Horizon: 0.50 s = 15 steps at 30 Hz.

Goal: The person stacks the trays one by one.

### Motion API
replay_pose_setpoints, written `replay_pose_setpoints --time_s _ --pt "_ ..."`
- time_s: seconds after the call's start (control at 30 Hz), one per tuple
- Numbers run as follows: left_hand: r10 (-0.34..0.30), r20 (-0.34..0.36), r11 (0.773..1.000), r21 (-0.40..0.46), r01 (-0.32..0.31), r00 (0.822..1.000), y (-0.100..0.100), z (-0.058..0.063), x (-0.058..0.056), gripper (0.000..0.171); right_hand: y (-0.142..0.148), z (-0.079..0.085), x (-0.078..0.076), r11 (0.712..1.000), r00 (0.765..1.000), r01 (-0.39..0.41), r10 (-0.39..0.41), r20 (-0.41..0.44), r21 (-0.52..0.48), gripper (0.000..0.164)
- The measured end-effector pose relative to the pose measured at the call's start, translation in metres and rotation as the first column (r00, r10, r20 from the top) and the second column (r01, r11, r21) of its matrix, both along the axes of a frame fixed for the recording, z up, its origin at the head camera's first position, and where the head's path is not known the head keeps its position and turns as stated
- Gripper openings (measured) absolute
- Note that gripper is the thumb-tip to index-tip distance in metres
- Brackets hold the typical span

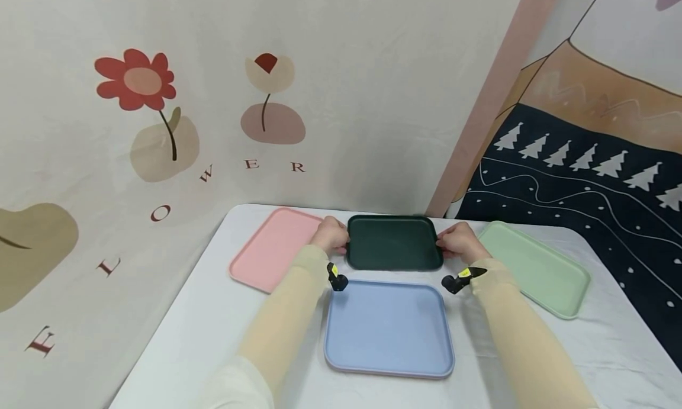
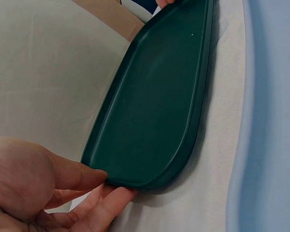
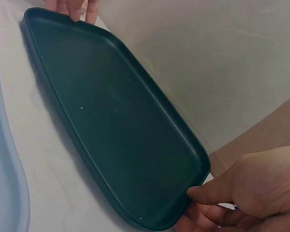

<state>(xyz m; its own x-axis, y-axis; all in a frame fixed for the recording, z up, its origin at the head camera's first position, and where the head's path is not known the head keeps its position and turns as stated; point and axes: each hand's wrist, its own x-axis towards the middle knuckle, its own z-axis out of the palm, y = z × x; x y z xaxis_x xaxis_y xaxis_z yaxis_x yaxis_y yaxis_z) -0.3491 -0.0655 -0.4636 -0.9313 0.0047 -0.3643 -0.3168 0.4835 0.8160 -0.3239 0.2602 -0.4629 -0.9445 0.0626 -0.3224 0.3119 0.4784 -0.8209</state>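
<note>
A dark green tray (image 1: 394,243) lies at the back of the table, held at both short ends. My left hand (image 1: 331,235) grips its left end; in the left wrist view the thumb (image 2: 82,175) is on the rim with fingers beneath. At the right end my right hand (image 1: 459,242) pinches the rim, its thumb (image 3: 212,191) on top and fingers curled under, as the right wrist view shows. Nearer me lies a light blue tray (image 1: 389,329), apart from both hands. Whether the green tray touches the cloth I cannot tell.
A pink tray (image 1: 277,249) lies at the left, partly behind my left forearm. The light green tray (image 1: 538,270) is angled at the right, beyond my right wrist. Behind the white table (image 1: 176,338) hangs a curtain (image 1: 373,101) printed with flowers and letters.
</note>
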Motion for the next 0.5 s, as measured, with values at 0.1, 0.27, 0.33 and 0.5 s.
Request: replay_pose_setpoints --time_s 0.1,0.27,0.33,0.5 --pt "-0.002 -0.001 1.000 -0.002 0.002 1.000 0.0001 -0.0003 -0.0002 0.029 -0.0005 0.0009 0.0004 1.000 1.000 0.015 -0.015 0.009 0.010 0.033" --pt "0.005 -0.004 1.000 -0.005 -0.005 1.000 -0.0012 -0.0017 -0.0011 0.030 -0.0011 0.0022 0.0003 1.000 1.000 0.014 -0.014 0.004 0.014 0.032" --pt "0.008 -0.003 1.000 -0.006 -0.008 1.000 -0.0017 -0.0015 -0.0015 0.029 -0.0013 0.0030 0.0005 1.000 1.000 0.008 -0.008 -0.005 0.010 0.032" --pt "0.002 -0.010 1.000 -0.009 -0.002 1.000 -0.0034 0.0020 -0.0020 0.022 -0.0016 0.0065 0.0011 1.000 0.999 0.002 -0.002 -0.035 -0.005 0.030"
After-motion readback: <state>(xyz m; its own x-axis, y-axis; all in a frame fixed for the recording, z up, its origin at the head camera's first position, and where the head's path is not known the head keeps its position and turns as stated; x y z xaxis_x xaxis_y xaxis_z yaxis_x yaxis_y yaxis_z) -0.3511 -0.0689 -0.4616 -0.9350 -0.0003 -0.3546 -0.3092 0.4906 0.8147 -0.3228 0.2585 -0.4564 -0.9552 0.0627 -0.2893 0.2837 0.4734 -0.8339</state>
